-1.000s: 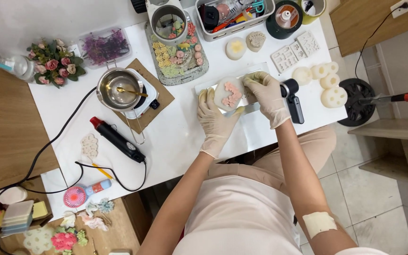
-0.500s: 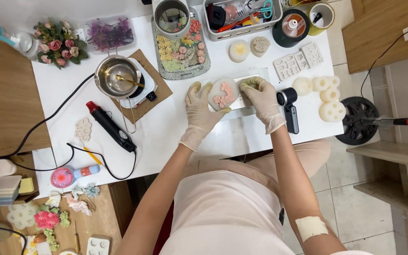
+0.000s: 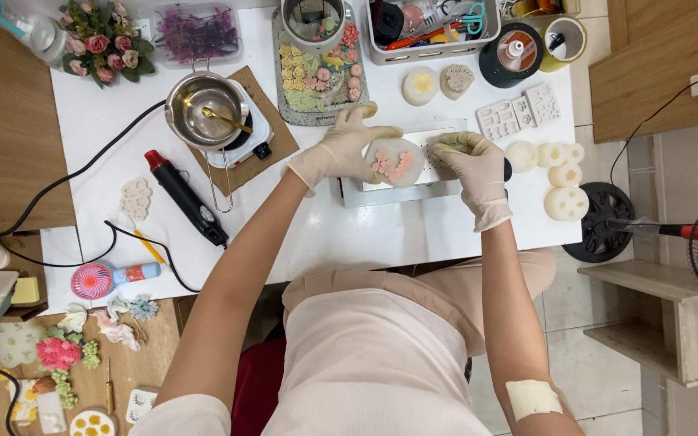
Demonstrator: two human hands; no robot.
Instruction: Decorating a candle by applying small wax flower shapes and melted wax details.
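Overhead, the white counter (image 3: 381, 234) carries mostly trays and boxes along its far edge. A clear box of purple dried flowers (image 3: 197, 32) sits far left, next to a posy of pink roses (image 3: 103, 44). A speckled grey tray (image 3: 317, 69) of small yellow, green and pink wax flowers lies at the centre, with a round metal pot (image 3: 313, 20) at its far end. To its right stands a white bin (image 3: 434, 24) of tools and scissors, then a black roll (image 3: 513, 52) and a yellow-rimmed cup (image 3: 563, 36). Two white moulds (image 3: 519, 113) lie flat below those, and four round cream lotus-pod pieces (image 3: 555, 173) cluster near the right edge. On the left, a steel pan (image 3: 203, 109) rests on a small hotplate over a brown mat, with a black-and-red heat gun (image 3: 183, 194) beside it.

Both hands are gloved. The left hand (image 3: 337, 153) has its grip closed around the left rim of a round white disc (image 3: 395, 161) bearing pink blossoms, holding it tilted over a white slab (image 3: 438, 165). The right hand (image 3: 474, 173) is just right of the disc, fingers curled; whether its grip clasps anything I cannot tell.
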